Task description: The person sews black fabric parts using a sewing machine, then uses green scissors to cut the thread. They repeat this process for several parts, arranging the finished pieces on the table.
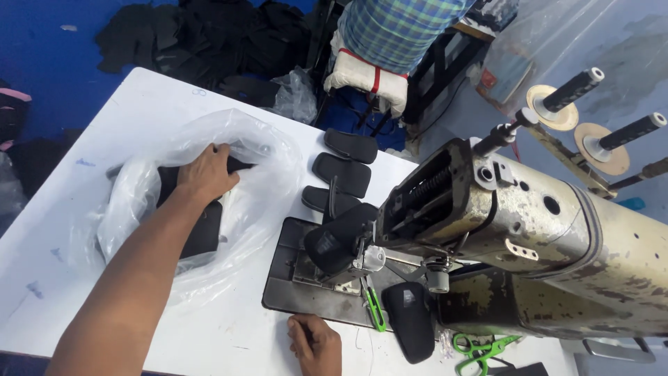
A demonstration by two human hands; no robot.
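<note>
My left hand (206, 174) reaches into a clear plastic bag (264, 181) on the white table (139, 104) and lies on the black fabric pieces (202, 233) inside it; its grip on them cannot be made out. My right hand (314, 342) rests with curled fingers on the table's near edge, in front of the sewing machine's dark base plate (285, 278). A black padded piece (334, 240) sits under the machine's needle area. Another black piece (410, 320) lies just right of my right hand.
A worn cream sewing machine (529, 237) fills the right side, with thread spindles (577, 87) behind. Three black oval pieces (342, 174) lie in a row behind the plate. Green snips (376, 310) and green scissors (480, 348) are near the front. A person in a checked shirt (396, 31) stands beyond the table.
</note>
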